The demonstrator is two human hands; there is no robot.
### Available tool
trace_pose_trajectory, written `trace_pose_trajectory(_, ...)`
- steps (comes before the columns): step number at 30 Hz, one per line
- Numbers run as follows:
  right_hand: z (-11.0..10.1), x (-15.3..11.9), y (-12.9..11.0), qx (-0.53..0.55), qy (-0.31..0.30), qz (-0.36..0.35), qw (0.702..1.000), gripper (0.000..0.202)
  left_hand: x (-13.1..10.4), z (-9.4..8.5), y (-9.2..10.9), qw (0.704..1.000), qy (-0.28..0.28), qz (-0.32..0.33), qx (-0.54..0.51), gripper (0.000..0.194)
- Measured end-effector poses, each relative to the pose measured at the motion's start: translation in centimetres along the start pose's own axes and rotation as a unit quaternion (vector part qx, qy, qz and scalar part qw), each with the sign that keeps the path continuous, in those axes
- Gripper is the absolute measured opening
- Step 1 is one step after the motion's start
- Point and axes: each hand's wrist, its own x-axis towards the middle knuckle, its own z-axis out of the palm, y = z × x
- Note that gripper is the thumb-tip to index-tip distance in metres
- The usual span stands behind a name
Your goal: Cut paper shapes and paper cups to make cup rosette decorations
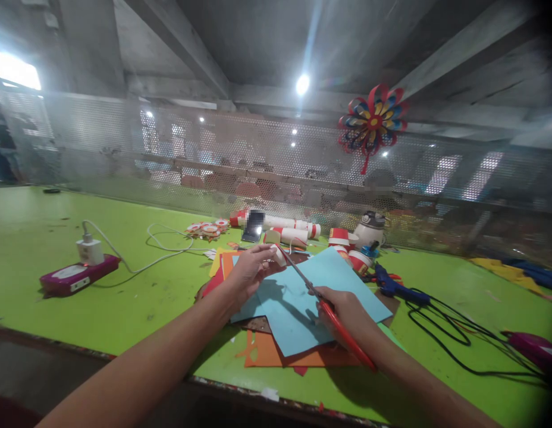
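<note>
My left hand (250, 272) is closed around a small white piece (278, 255) with a reddish edge, perhaps part of a paper cup; its exact kind is unclear. Red-handled scissors (329, 312) are gripped in my right hand (345, 309), their blades pointing up and left to the white piece. Whether the blades touch it or have it between them, I cannot tell. Beneath both hands lie light blue paper sheets (298, 324), overlapping orange paper (276, 351) near the front edge of the table.
Red-and-white paper cups (338, 236), white rolls (287, 236) and a phone (253, 226) stand behind the papers. A blue glue gun (398, 285) with black cable lies right. A purple power strip (80, 276) with a charger sits left. A perforated screen (267, 154) borders the green table (137, 309).
</note>
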Motion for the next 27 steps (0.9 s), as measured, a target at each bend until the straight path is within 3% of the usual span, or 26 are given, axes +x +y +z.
trace_pose_trajectory(16, -0.14, -0.31, -0.35, -0.028, -0.008, 0.019, 0.999, 0.038, -0.34, 0.25, 0.32, 1.0, 0.011, -0.01, 0.006, 0.015)
trace_pose_trajectory(27, -0.33, -0.19, -0.49, 0.01, 0.001, 0.002, 1.0, 0.035, -0.37, 0.41, 0.34, 1.0, 0.015, 0.004, 0.011, 0.015)
